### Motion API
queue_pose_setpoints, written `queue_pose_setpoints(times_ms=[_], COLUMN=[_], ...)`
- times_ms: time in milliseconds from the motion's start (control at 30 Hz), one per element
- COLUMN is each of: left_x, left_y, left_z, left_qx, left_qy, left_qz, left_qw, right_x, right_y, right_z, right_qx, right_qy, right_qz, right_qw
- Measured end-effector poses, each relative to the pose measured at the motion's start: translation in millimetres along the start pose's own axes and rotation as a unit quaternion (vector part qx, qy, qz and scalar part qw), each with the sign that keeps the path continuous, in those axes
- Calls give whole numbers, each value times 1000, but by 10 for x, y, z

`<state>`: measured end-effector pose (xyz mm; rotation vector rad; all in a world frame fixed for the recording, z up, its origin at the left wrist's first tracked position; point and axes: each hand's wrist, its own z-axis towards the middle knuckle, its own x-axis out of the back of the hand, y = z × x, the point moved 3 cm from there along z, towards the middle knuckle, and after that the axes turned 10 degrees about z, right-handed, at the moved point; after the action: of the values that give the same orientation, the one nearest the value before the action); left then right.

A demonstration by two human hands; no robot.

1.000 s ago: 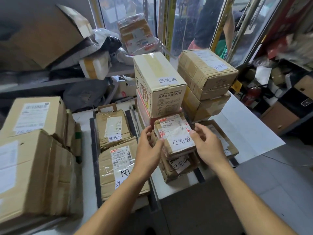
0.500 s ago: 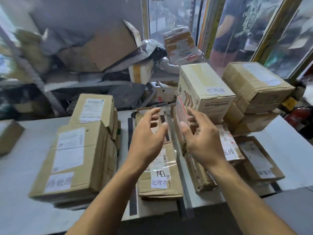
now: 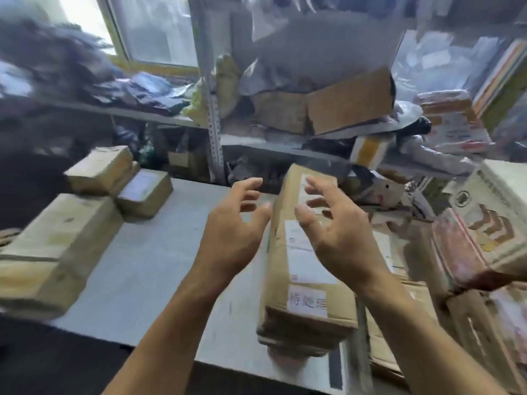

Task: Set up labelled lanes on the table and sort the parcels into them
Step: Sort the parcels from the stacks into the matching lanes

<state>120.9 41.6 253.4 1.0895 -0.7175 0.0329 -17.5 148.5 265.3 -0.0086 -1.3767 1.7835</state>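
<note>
With my left hand (image 3: 231, 226) and right hand (image 3: 339, 232) spread and empty over the tall labelled parcel (image 3: 308, 269) at the table (image 3: 148, 266) edge, I judge a careless nudge could topple it.

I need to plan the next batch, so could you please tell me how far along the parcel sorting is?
Done: a labelled tall box stands by the black tape strip.
In hand: nothing; left hand and right hand hover open.
Left: unsorted brown boxes at the table's left end.
</note>
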Motion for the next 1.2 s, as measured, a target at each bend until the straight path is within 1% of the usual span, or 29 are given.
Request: queue_pose_setpoints(times_ms=[167, 300, 433, 667, 833, 967, 1033, 1133, 1200], left_x=[750, 1131, 1307, 1647, 1747, 1663, 1613, 1585, 1585], left_y=[-777, -1228, -1516, -1929, -2490, -3108, -3394, -3733, -3923], left_z=[51, 37, 37, 87, 360, 810, 1079, 1464, 1685], left_qx=[71, 118, 156, 221, 261, 285, 293, 283, 264], left_qy=[34, 59, 74, 105, 85, 65, 42, 5, -9], left_qz=[22, 29, 38, 56, 38, 9, 7, 20, 50], left_qw=[997, 991, 984, 968, 961, 956, 955, 959, 963], right_x=[-1093, -1789, -2314, -2992, -3478, -3899, -4124, -4501, -4759], right_y=[-359, -511, -480, -262, 24, 302, 433, 606, 728], right_z=[182, 274, 407, 672, 806, 1022, 1200, 1512, 1694], right_qx=[-2, -7, -33, -125, -204, -257, -288, -328, -364], right_qy=[-25, -55, -83, -114, -131, -142, -131, -119, -126], right_qz=[39, 56, 90, 180, 189, 164, 156, 156, 164], right_qw=[999, 997, 992, 969, 952, 942, 936, 924, 908])
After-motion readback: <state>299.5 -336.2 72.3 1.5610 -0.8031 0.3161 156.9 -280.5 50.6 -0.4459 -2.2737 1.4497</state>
